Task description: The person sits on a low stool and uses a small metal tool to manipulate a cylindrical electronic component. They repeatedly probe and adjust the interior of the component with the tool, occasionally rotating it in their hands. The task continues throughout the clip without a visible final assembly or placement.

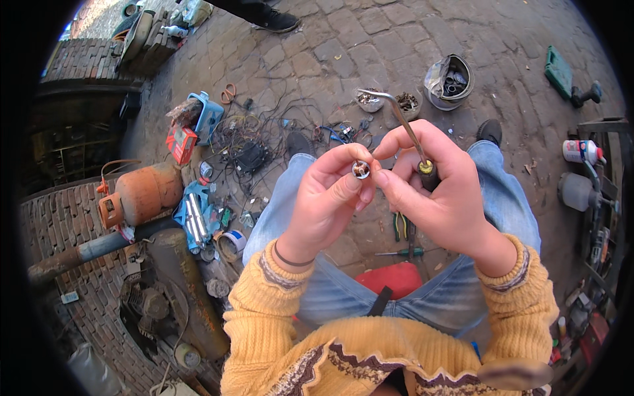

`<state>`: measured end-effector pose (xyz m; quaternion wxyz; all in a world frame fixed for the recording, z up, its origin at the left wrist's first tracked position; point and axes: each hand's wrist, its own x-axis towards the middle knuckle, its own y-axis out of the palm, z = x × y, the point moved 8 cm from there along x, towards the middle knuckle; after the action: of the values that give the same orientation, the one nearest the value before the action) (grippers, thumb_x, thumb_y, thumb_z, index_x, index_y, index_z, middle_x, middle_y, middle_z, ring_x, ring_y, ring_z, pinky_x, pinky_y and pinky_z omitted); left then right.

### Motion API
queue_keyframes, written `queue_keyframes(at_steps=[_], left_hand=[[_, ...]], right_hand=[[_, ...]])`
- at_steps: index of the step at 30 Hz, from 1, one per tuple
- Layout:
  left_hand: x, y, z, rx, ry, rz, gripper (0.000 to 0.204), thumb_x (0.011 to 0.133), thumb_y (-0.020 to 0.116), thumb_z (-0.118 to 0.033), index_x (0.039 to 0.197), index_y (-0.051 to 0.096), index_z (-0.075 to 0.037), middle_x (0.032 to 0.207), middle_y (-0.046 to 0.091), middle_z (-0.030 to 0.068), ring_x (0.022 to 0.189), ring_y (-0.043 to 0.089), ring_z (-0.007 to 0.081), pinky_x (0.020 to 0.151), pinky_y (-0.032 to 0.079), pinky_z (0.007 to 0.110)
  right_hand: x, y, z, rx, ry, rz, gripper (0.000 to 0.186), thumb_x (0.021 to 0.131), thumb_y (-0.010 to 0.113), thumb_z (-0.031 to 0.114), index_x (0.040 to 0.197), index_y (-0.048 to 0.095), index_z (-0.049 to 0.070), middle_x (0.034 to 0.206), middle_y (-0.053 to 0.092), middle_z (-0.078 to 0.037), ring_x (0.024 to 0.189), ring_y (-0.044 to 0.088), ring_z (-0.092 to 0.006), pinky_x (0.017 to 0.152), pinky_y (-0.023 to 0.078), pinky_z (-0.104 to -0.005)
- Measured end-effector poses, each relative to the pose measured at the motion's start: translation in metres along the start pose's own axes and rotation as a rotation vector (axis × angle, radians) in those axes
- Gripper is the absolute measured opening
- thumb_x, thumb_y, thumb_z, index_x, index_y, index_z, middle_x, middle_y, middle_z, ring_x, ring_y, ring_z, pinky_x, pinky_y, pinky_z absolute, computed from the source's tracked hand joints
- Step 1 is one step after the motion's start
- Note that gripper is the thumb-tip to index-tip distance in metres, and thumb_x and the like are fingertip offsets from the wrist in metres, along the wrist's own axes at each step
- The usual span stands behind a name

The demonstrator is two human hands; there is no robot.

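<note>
Both hands are raised over my lap. My left hand point(327, 201) pinches a small round metal part point(360, 169) with a silvery rim and copper-coloured bits inside. My right hand point(436, 198) grips a tool with a dark handle point(428, 177), a yellow collar and a bent metal shaft point(402, 113) that points up and forward. My right thumb and forefinger reach to the small part, at my left fingertips. Below my hands, yellow-handled pliers point(401, 226) and a green-handled screwdriver point(394, 252) lie on the paving, near a red object point(389, 277) between my legs.
Tangled cables point(247, 125), small containers of bits point(407, 103) and a bucket point(448, 82) lie ahead. An orange gas cylinder point(142, 195), blue crate point(208, 112) and rusty tank point(175, 284) are left. A green case point(558, 71) and metal rack point(594, 231) are right. Another person's shoe point(274, 22) is at the top.
</note>
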<state>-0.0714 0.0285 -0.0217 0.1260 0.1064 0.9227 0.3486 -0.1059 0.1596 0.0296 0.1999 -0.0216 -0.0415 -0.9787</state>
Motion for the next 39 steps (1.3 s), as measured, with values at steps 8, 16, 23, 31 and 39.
queue_keyframes(at_steps=[8,16,23,31,39], left_hand=[[-0.001,-0.004,0.0,0.005,0.008,-0.041,0.031,0.094,0.071,-0.02,0.12,0.064,-0.005,0.108,0.066,0.0041,0.079,0.055,0.0093,0.068,0.044,0.023],[0.001,-0.002,-0.005,0.108,0.061,-0.023,0.028,0.092,0.073,-0.014,0.116,0.066,-0.003,0.107,0.066,0.0032,0.08,0.055,0.0089,0.07,0.045,0.023],[-0.001,-0.002,-0.022,0.392,0.119,-0.031,0.028,0.087,0.073,0.001,0.114,0.065,-0.002,0.101,0.063,0.0014,0.091,0.06,0.0087,0.078,0.051,0.024],[-0.003,-0.01,-0.039,0.491,0.234,-0.167,0.025,0.088,0.07,0.006,0.11,0.06,0.0,0.104,0.064,0.0055,0.091,0.065,0.0115,0.08,0.055,0.026],[-0.01,-0.012,-0.06,0.553,0.482,-0.234,0.022,0.089,0.068,0.009,0.106,0.057,0.0,0.103,0.064,0.0074,0.091,0.066,0.0135,0.08,0.057,0.026]], right_hand=[[-0.001,-0.003,-0.001,-0.123,-0.01,-0.056,0.023,0.084,0.073,0.008,0.103,0.062,0.002,0.083,0.068,-0.006,0.064,0.061,-0.0073,0.058,0.048,-0.0235],[-0.001,-0.003,-0.004,-0.116,0.01,-0.054,0.021,0.083,0.074,0.007,0.099,0.062,0.002,0.079,0.067,-0.005,0.063,0.061,-0.0073,0.056,0.048,-0.0236],[0.0,-0.002,-0.004,-0.128,-0.001,-0.059,0.017,0.085,0.073,0.007,0.097,0.062,0.001,0.076,0.066,-0.002,0.058,0.054,-0.0031,0.052,0.043,-0.0205],[-0.002,-0.002,-0.012,-0.209,-0.012,-0.005,0.018,0.095,0.064,0.018,0.093,0.06,0.001,0.069,0.061,-0.005,0.058,0.056,-0.0099,0.052,0.044,-0.0266],[-0.007,0.001,-0.013,-0.476,-0.109,0.056,0.024,0.097,0.061,0.025,0.084,0.059,0.005,0.065,0.055,-0.015,0.058,0.057,-0.036,0.053,0.045,-0.0402]])
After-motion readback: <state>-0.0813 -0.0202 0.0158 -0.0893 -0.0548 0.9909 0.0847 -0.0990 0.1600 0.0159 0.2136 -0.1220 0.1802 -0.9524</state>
